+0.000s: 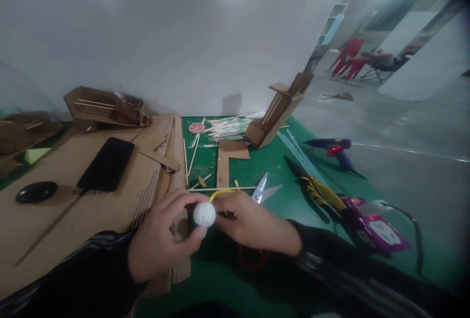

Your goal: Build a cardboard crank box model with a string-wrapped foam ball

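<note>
Two bare hands meet at the lower centre of the frame around a small white ball (204,214). The left hand (165,234) grasps it, forefinger at its upper edge and thumb at its lower edge, so the ball sits pinched between them. On its other side, the right hand (246,215) has its fingers bent in close to the ball; their tips are partly hidden, and I cannot tell what they grip. A yellow curved piece (220,193) arches from just above the ball along the top of those fingers.

Behind the right hand, silver scissors blades (261,191) spread apart on the green table (205,161). At the centre of the frame lie an L-shaped cardboard piece (223,161) and loose thin sticks, with a bundle of sticks (227,127) farther up beside a pink round object (196,128). A tall cardboard structure (273,117) leans to the right near the bundle.

Toward the right of the frame are a glue gun (341,154) with a red light, yellow-and-black pliers (319,188) and a purple device (382,230). At left, a black phone (106,163) and a black mouse (36,191) rest on a cardboard sheet (69,230), with another cardboard model (106,107) behind them
</note>
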A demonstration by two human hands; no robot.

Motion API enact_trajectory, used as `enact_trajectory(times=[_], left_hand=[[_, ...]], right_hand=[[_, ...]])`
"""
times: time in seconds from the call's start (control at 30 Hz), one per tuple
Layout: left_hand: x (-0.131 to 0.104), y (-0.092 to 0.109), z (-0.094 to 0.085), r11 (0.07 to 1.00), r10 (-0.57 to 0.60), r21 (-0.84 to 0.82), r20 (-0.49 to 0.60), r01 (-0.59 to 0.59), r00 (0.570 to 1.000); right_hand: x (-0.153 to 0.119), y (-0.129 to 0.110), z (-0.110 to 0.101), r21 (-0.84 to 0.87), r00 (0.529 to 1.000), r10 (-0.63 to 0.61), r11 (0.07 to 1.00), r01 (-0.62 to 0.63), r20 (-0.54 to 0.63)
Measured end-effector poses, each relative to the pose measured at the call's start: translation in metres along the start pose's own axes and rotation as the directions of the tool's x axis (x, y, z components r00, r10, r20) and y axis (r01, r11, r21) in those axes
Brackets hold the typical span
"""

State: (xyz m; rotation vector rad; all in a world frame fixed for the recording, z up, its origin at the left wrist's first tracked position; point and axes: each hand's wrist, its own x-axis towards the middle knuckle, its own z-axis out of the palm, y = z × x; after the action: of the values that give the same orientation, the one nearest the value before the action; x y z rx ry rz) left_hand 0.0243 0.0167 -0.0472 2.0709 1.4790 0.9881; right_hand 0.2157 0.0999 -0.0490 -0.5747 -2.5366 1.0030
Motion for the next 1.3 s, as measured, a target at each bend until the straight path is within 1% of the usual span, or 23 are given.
enact_trajectory(times=[0.17,0.27,0.37,0.47,0.57,0.67,0.73,0.83,0.9,0.97,1.03,1.2,1.23,1.3], left_hand=[[0.001,-0.009,0.001,0.999,-0.051,0.003,0.075,0.051,0.996],[-0.001,-0.011,0.002,0.992,-0.11,-0.043,0.135,0.117,0.985],[-0.001,-0.009,0.002,0.984,-0.164,-0.044,0.143,0.172,0.976],[0.0,-0.006,0.001,0.989,-0.142,-0.027,0.153,0.148,0.978],[0.003,-0.005,-0.001,0.993,-0.101,-0.03,0.213,0.11,0.972],[0.004,-0.003,-0.002,0.998,-0.064,-0.005,0.269,0.068,0.961],[0.004,-0.003,-0.002,0.999,-0.049,0.005,0.288,0.049,0.956],[0.002,-0.002,0.0,0.998,-0.067,0.019,0.246,0.065,0.967],[-0.001,-0.003,0.003,0.992,-0.129,0.023,0.176,0.127,0.976],[-0.004,-0.005,0.005,0.98,-0.198,0.0,0.111,0.2,0.974],[-0.007,-0.007,0.006,0.973,-0.224,-0.034,0.079,0.228,0.971],[-0.008,-0.012,0.005,0.99,-0.127,-0.045,0.094,0.132,0.987],[-0.008,-0.013,0.005,0.99,-0.117,-0.062,0.094,0.123,0.989],[-0.007,-0.013,0.006,0.98,-0.118,-0.15,0.086,0.13,0.989]], right_hand=[[-0.009,-0.008,0.007,-0.146,1.0,-0.029,0.989,0.03,0.004],[-0.014,-0.02,0.002,-0.219,0.998,0.02,0.976,-0.007,0.056],[-0.018,-0.032,-0.009,-0.283,0.995,0.051,0.959,-0.024,0.086],[-0.018,-0.04,-0.021,-0.338,0.994,0.0,0.941,0.037,0.11],[-0.016,-0.041,-0.03,-0.357,0.988,-0.062,0.928,0.109,0.141],[-0.011,-0.037,-0.033,-0.346,0.988,-0.076,0.931,0.119,0.136],[-0.008,-0.032,-0.032,-0.315,0.991,-0.075,0.943,0.106,0.108],[-0.003,-0.024,-0.027,-0.221,0.996,-0.072,0.972,0.082,0.049],[0.0,-0.019,-0.024,-0.159,0.997,-0.076,0.984,0.076,0.006],[0.002,-0.015,-0.023,-0.12,0.996,-0.078,0.99,0.072,-0.039],[0.005,-0.014,-0.022,-0.095,0.996,-0.053,0.994,0.046,-0.076],[0.006,-0.014,-0.023,0.001,0.993,0.048,0.999,-0.048,-0.104],[0.006,-0.014,-0.023,0.017,0.992,0.063,0.998,-0.062,-0.113],[0.006,-0.012,-0.021,0.04,0.986,0.088,0.996,-0.083,-0.14]])
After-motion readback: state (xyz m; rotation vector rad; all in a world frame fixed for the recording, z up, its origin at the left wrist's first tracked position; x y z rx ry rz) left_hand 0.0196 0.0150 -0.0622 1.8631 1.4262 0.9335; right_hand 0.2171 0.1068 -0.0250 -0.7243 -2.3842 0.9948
